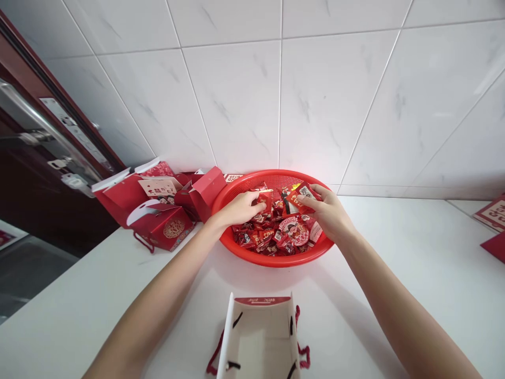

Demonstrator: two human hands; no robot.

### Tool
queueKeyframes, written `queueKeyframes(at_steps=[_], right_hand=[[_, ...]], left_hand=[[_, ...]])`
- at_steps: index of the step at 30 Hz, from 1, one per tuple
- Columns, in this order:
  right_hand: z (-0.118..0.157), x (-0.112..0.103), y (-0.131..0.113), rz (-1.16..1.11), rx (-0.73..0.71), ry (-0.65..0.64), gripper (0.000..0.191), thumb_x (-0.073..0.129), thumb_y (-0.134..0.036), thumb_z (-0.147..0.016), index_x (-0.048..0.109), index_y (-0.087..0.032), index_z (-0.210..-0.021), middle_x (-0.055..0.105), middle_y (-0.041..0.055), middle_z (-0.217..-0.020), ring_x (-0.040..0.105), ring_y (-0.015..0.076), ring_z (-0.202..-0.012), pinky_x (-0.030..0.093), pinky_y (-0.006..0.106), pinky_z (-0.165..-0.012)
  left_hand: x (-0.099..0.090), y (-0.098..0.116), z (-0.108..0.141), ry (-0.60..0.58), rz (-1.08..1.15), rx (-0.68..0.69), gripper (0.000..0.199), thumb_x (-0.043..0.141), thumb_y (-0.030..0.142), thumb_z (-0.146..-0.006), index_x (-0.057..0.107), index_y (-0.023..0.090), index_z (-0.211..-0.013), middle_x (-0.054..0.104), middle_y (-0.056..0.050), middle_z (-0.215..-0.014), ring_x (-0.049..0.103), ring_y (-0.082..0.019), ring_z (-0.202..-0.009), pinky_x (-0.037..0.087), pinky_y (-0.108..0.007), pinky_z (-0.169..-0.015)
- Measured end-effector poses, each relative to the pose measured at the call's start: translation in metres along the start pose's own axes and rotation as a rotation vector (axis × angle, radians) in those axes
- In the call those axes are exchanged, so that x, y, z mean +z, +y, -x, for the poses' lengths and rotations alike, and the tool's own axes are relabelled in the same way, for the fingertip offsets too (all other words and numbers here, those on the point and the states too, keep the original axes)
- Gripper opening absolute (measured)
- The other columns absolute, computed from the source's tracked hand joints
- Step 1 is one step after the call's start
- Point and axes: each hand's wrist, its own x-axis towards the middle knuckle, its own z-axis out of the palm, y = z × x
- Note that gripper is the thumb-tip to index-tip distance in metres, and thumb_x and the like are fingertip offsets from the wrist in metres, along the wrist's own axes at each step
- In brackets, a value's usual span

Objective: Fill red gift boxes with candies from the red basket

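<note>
White marbled tiles [229,100] back a white tabletop [394,252]; dark door [35,173] left.

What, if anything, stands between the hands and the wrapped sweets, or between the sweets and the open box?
Nothing visible blocks the left hand or right hand: each holds wrapped sweets. Toward the open box stands only the basket's near rim, then bare tabletop.

Open tabletop [410,231] right of red basket [276,261], gift boxes [168,229] crowding its left, tiled wall [236,105] behind

Single head-worn view: looks forward and down from above the near side, across white table [394,252] toward tiled wall [236,95].
</note>
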Motion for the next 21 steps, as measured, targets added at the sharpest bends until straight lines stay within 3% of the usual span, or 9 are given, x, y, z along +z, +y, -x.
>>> queueKeyframes(at_steps=[4, 6, 9, 11, 13, 16, 21], right_hand=[[0.0, 0.0, -0.001, 0.041, 0.001, 0.004, 0.037, 0.086, -0.039, -0.068, 0.069, -0.023, -0.097, 0.077, 0.0046, -0.096, 0.073, 0.0234, -0.078, 0.059, 0.039, -0.072], [0.0, 0.0, -0.002, 0.065, 0.014, 0.038, 0.038, 0.087, -0.038, -0.066, 0.069, -0.022, -0.095, 0.076, 0.0043, -0.094, 0.072, 0.0225, -0.076, 0.058, 0.038, -0.071], [0.001, 0.002, -0.004, 0.047, 0.02, 0.035, 0.036, 0.087, -0.036, -0.065, 0.069, -0.022, -0.093, 0.076, 0.0047, -0.093, 0.072, 0.024, -0.078, 0.059, 0.039, -0.071], [0.002, 0.002, -0.004, 0.032, 0.005, 0.012, 0.035, 0.087, -0.036, -0.065, 0.07, -0.021, -0.092, 0.076, 0.0055, -0.093, 0.073, 0.025, -0.079, 0.059, 0.04, -0.072], [0.003, 0.003, -0.005, 0.026, -0.005, 0.001, 0.035, 0.088, -0.036, -0.065, 0.07, -0.021, -0.091, 0.077, 0.006, -0.094, 0.074, 0.0252, -0.08, 0.06, 0.04, -0.074], [0.003, 0.003, -0.005, 0.009, 0.009, -0.007, 0.038, 0.089, -0.036, -0.063, 0.069, -0.02, -0.092, 0.077, 0.0061, -0.094, 0.075, 0.0253, -0.081, 0.062, 0.041, -0.076], [0.003, 0.002, -0.004, -0.006, 0.013, -0.019, 0.039, 0.09, -0.035, -0.063, 0.07, -0.02, -0.092, 0.078, 0.0057, -0.093, 0.075, 0.025, -0.08, 0.062, 0.04, -0.076]], left_hand=[[0.0, -0.004, 0.001, 0.124, -0.043, -0.064, 0.033, 0.067, 0.035, -0.082, 0.07, 0.019, -0.112, 0.074, -0.005, -0.085, 0.067, -0.023, -0.075, 0.05, -0.032, -0.072], [0.001, -0.007, 0.0, 0.154, -0.033, -0.068, 0.028, 0.069, 0.035, -0.08, 0.071, 0.019, -0.104, 0.075, -0.006, -0.089, 0.069, -0.023, -0.078, 0.051, -0.032, -0.073], [0.001, -0.013, 0.0, -0.045, -0.092, -0.027, 0.01, 0.066, 0.028, -0.079, 0.073, 0.021, -0.081, 0.077, -0.004, -0.082, 0.071, -0.023, -0.076, 0.052, -0.03, -0.073], [0.002, -0.015, 0.001, -0.244, -0.16, -0.003, 0.014, 0.064, 0.019, -0.075, 0.077, 0.023, -0.078, 0.079, -0.002, -0.082, 0.073, -0.022, -0.079, 0.053, -0.027, -0.074], [0.004, -0.014, 0.003, -0.371, -0.233, 0.01, 0.031, 0.062, 0.012, -0.07, 0.08, 0.025, -0.092, 0.081, -0.001, -0.095, 0.075, -0.022, -0.09, 0.054, -0.025, -0.077], [0.006, -0.009, 0.004, -0.453, -0.346, 0.02, 0.055, 0.063, 0.01, -0.071, 0.074, 0.025, -0.123, 0.076, -0.003, -0.124, 0.071, -0.023, -0.111, 0.053, -0.023, -0.087], [0.007, -0.001, 0.005, -0.48, -0.457, 0.041, 0.063, 0.062, 0.015, -0.082, 0.058, 0.018, -0.145, 0.065, -0.01, -0.142, 0.063, -0.026, -0.127, 0.049, -0.028, -0.101]])
